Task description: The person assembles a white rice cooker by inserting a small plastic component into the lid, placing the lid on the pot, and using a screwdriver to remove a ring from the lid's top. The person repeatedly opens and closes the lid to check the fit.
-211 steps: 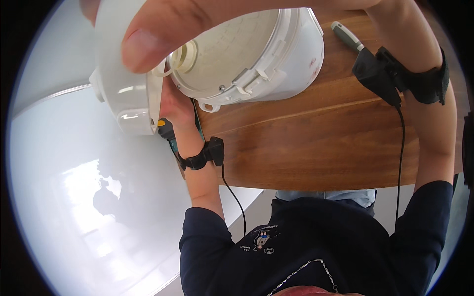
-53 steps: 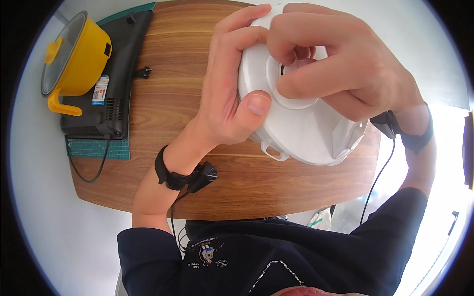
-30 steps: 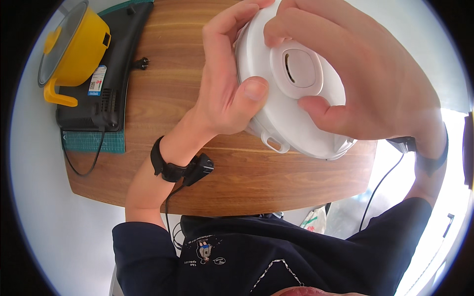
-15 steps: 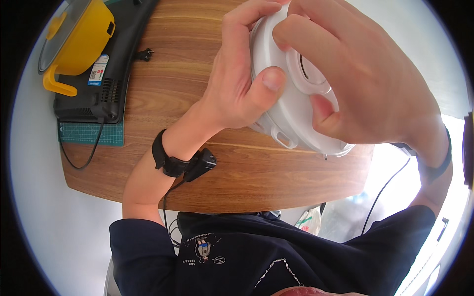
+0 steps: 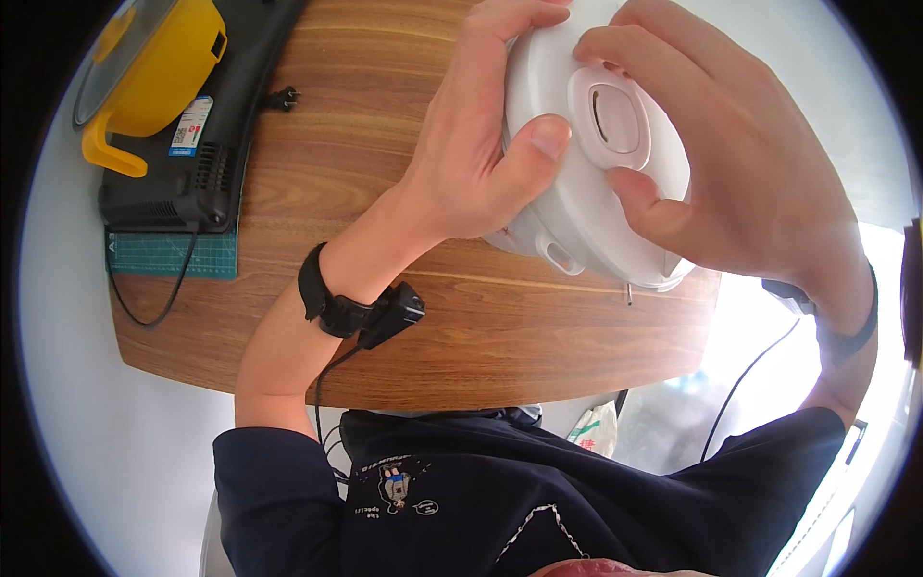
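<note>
A round white container (image 5: 519,238) stands at the upper right of the table, with a white lid (image 5: 546,82) on it. On the lid is a raised oval knob (image 5: 615,120) with a dark slot. My left hand (image 5: 466,144) grips the container's left side, its thumb pressed on the lid's edge. Curved over the lid from the right, my right hand (image 5: 745,144) has its thumb and fingertips at opposite ends of the knob. A small loop (image 5: 560,257) sticks out at the container's near side. My right hand covers the far right of the lid.
At the left, a yellow pot (image 5: 178,82) with a glass lid rests on a black vented appliance (image 5: 173,204), over a green cutting mat (image 5: 207,258). A black plug (image 5: 282,99) lies on the wooden table (image 5: 356,87). Cables run from black wrist straps (image 5: 322,298).
My right hand has loosened and drawn back to the right, so more of the knob shows. The container and my left hand appear slightly farther up and right.
</note>
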Motion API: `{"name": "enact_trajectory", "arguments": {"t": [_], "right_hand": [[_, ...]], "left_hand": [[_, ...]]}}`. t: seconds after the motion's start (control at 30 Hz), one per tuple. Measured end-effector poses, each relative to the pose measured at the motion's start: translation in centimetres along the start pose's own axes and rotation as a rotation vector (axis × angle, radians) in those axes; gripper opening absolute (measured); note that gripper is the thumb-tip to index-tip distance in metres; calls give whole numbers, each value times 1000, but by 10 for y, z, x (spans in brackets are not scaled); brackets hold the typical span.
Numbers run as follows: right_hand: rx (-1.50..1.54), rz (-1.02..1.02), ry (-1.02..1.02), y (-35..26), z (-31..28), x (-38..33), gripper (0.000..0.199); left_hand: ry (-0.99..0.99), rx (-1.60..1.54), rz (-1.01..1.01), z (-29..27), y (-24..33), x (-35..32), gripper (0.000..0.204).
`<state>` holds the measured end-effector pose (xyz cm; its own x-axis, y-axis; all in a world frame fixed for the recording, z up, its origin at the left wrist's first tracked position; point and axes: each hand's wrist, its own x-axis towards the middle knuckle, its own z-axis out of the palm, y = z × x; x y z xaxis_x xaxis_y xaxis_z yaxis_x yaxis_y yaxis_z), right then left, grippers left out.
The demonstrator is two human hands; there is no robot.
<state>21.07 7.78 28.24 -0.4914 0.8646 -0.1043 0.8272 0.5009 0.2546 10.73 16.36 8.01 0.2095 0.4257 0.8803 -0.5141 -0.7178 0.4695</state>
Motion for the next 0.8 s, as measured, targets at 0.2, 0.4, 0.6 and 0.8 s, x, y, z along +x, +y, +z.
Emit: {"name": "enact_trajectory", "arguments": {"t": [0.2,0.4,0.6,0.8], "right_hand": [[50,-109,-31,8,-1,-4,48],[27,-32,29,3,14,-9,39],[93,-16,355,19,5,-18,38],[618,731,823,103,86,-170,28]], "left_hand": [[-11,11,45,-3,-12,-5,77],[-6,4,21,-1,-8,-4,73],[-38,189,58,-15,-7,0,64],[-30,212,-49,9,25,12,60]]}}
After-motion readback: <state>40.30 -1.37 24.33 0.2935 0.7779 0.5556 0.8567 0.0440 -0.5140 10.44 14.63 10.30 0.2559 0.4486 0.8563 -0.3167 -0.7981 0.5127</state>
